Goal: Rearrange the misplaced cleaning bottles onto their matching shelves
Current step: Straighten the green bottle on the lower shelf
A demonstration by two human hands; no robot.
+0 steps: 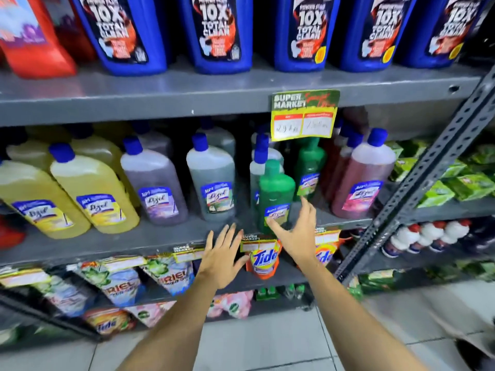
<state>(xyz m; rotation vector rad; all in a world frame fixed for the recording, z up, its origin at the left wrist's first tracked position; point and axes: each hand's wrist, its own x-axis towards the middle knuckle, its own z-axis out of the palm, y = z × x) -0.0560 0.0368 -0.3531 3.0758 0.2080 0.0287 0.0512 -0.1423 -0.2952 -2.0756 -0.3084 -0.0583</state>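
Note:
A small green cleaning bottle (276,195) stands at the front edge of the middle shelf (160,236), with a second green bottle (309,167) behind it. My right hand (297,231) is spread open just below and to the right of the front green bottle, fingertips near its label, not gripping it. My left hand (223,257) hovers open in front of the shelf edge, lower left of that bottle. Along the same shelf stand yellow bottles (88,188), a purple bottle (154,183), a grey-green bottle (213,178) and a pink bottle (364,178), all with blue caps.
Large blue bottles (217,30) and a red one (32,36) fill the top shelf. A yellow price tag (304,116) hangs over the middle shelf. Detergent pouches (263,259) hang below. A slanted metal upright (417,172) and green packets (455,180) are to the right.

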